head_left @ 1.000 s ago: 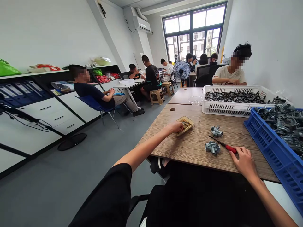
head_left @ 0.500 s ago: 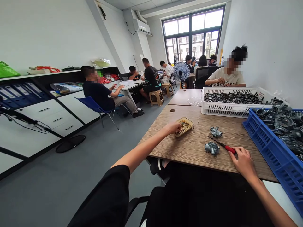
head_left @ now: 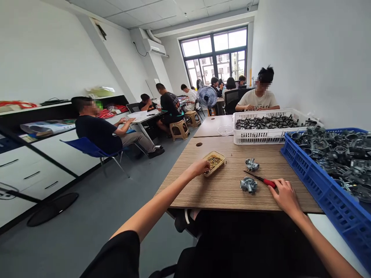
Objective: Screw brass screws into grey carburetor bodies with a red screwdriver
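Observation:
My left hand (head_left: pixel 199 167) dips its closed fingertips into a small yellowish tray (head_left: pixel 222 163) of tiny brass-coloured parts (head_left: pixel 214 161). Whatever they pinch is hidden. On the table, my right hand (head_left: pixel 286 194) is closed around the red handle of a screwdriver (head_left: pixel 268 182), whose dark shaft points away to the left. Two grey metal carburetor bodies lie close to the screwdriver tip: one carburetor (head_left: pixel 248 185) is nearer me, and the other carburetor (head_left: pixel 252 165) is farther back. Neither hand touches them.
A blue crate (head_left: pixel 315 179) heaped with carburetors stands at the right edge of the wood-grain table (head_left: pixel 199 195). Behind it, a white basket (head_left: pixel 257 137) holds dark parts. A co-worker (head_left: pixel 257 94) sits beyond. Other people and a fan (head_left: pixel 206 96) are farther back.
The view has turned slightly right and tilted up, so everything appears farther left. My left hand stays at the tray of brass parts and my right hand stays on the screwdriver.

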Demonstrator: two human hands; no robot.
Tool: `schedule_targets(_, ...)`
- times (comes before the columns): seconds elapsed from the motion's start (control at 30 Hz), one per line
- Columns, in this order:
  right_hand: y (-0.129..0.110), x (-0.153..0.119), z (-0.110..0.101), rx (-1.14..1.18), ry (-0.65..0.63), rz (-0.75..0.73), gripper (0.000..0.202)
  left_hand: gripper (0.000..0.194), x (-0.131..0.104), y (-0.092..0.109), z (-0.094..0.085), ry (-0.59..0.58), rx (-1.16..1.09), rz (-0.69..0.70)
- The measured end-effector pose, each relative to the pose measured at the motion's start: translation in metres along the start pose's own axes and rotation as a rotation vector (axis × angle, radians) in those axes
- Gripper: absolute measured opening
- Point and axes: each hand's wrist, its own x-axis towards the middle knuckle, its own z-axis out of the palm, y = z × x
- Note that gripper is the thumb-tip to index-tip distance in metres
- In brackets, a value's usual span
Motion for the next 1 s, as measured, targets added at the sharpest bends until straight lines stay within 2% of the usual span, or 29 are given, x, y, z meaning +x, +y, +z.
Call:
schedule_targets(0.13,-0.004,0.0,-0.006,-0.032,-0.05,0.018,0.026,0.022,0.0,0.021,-0.002,0.098,-0.052,0.056)
schedule_targets(0.23,-0.007,0.001,-0.011,-0.021,-0.082,0.028,0.026,0.023,-0.004,0.057,0.004,0.18,-0.117,0.162)
schedule_targets(0.4,-0.012,0.002,-0.017,-0.029,-0.114,0.047,0.024,0.024,-0.018,0.125,0.028,0.179,-0.255,0.379)
schedule_targets(0.5,-0.016,0.002,-0.019,-0.047,-0.11,0.057,0.023,0.022,-0.015,0.149,0.044,0.185,-0.306,0.433)
schedule_targets(0.7,-0.018,0.003,-0.021,-0.042,-0.119,0.069,0.022,0.021,0.005,0.161,0.064,0.231,-0.318,0.473)
schedule_targets(1.0,-0.018,0.003,-0.021,-0.037,-0.118,0.068,0.022,0.023,0.011,0.161,0.077,0.238,-0.24,0.446)
